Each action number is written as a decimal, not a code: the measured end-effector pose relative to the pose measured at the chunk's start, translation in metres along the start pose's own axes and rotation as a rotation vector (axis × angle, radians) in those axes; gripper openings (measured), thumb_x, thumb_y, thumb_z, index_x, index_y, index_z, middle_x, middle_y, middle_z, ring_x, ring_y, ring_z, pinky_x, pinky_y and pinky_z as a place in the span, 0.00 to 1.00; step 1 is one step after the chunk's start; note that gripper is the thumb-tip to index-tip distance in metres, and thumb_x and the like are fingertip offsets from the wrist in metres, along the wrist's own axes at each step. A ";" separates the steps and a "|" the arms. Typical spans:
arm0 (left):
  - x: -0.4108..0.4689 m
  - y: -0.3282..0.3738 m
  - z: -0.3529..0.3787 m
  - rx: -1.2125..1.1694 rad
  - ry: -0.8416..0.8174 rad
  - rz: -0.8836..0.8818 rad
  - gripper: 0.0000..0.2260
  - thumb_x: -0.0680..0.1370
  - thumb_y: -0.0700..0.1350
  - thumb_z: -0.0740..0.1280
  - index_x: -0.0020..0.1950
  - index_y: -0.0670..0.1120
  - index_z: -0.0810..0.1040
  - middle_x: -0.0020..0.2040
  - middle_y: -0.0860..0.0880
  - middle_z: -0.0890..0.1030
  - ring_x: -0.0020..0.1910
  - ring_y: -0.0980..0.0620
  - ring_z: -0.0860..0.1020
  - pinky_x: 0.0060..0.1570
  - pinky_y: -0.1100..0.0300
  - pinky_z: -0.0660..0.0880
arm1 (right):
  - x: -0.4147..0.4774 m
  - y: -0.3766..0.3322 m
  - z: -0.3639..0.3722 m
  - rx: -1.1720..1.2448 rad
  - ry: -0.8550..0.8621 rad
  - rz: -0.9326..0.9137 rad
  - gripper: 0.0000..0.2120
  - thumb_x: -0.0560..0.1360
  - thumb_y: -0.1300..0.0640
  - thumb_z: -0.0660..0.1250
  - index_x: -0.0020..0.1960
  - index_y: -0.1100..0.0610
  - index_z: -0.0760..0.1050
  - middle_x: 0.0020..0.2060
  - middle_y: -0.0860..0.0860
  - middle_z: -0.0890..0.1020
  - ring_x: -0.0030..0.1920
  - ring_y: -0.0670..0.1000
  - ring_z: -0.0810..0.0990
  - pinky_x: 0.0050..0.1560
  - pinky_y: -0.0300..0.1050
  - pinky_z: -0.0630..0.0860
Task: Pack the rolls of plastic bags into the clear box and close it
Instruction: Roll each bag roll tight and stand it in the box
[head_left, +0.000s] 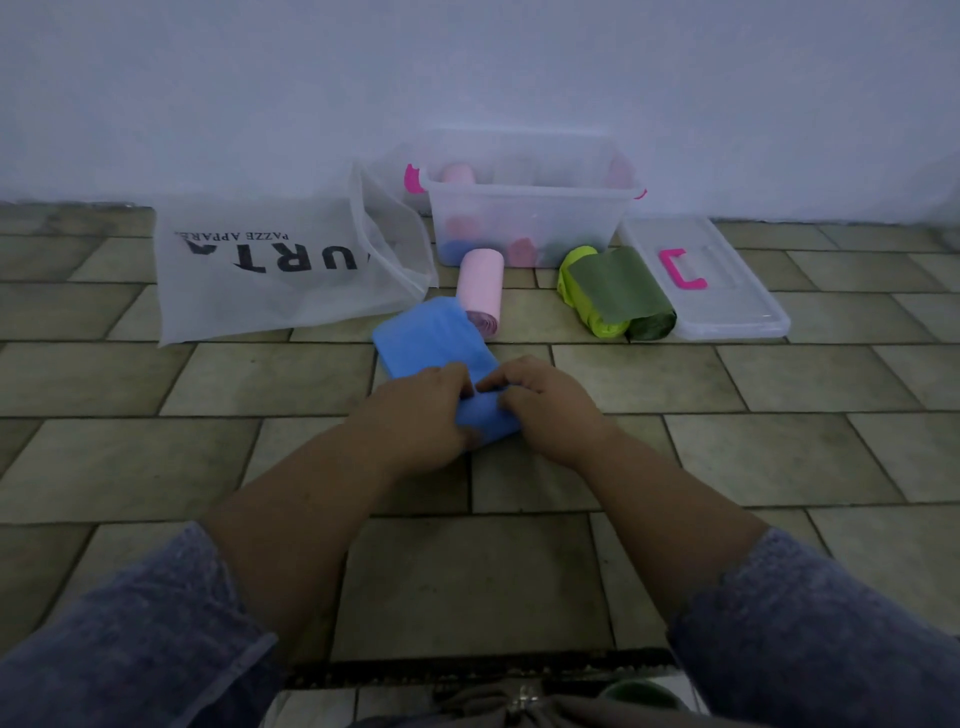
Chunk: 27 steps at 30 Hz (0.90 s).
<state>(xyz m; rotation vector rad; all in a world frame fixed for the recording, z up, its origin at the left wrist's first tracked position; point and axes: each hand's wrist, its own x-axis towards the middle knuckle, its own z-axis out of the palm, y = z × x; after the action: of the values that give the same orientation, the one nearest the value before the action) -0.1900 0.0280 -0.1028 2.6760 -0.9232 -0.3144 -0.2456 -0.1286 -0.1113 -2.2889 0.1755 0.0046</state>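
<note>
Blue roll of plastic bags (431, 343) lies partly unrolled on the tiled floor (701, 415). The left hand (421, 410) and right hand (545, 405) each have their grip clamped on its near end. Beyond it, a pink roll (480, 286), a lime roll (587, 312) and a dark green roll (623, 288) lie just before the open clear box (524, 218). The lid (748, 312) lies flat to the box's right.

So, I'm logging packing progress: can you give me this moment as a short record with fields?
hands: left hand and right hand both grip the blue bags on the floor
box: open, some rolls inside
lid: off, flat on the floor right of the box
outside the box: pink roll, green rolls, blue bags
other: white bag left of the box
</note>
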 end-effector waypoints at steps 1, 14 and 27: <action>0.002 -0.001 -0.003 -0.010 -0.049 -0.016 0.19 0.74 0.57 0.66 0.60 0.52 0.69 0.57 0.49 0.75 0.47 0.52 0.72 0.43 0.57 0.68 | -0.002 0.001 0.001 0.019 0.025 0.028 0.13 0.74 0.61 0.62 0.57 0.55 0.77 0.55 0.50 0.77 0.55 0.47 0.74 0.51 0.36 0.65; 0.004 -0.009 -0.005 0.097 0.100 -0.008 0.13 0.73 0.60 0.64 0.52 0.56 0.68 0.53 0.53 0.75 0.47 0.53 0.73 0.47 0.55 0.65 | 0.003 0.013 0.000 -0.236 0.137 0.035 0.12 0.75 0.45 0.60 0.53 0.47 0.77 0.50 0.50 0.78 0.53 0.52 0.74 0.57 0.56 0.70; 0.007 -0.024 0.003 0.130 0.255 0.053 0.22 0.69 0.65 0.64 0.59 0.56 0.68 0.56 0.56 0.74 0.56 0.54 0.72 0.54 0.55 0.56 | 0.011 0.022 -0.009 -0.392 0.173 -0.041 0.19 0.73 0.42 0.62 0.61 0.46 0.74 0.53 0.49 0.77 0.55 0.52 0.74 0.55 0.52 0.70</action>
<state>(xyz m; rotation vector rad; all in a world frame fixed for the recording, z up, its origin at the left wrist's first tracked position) -0.1720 0.0404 -0.1146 2.7181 -0.9604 0.1002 -0.2382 -0.1514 -0.1225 -2.6842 0.2337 -0.1965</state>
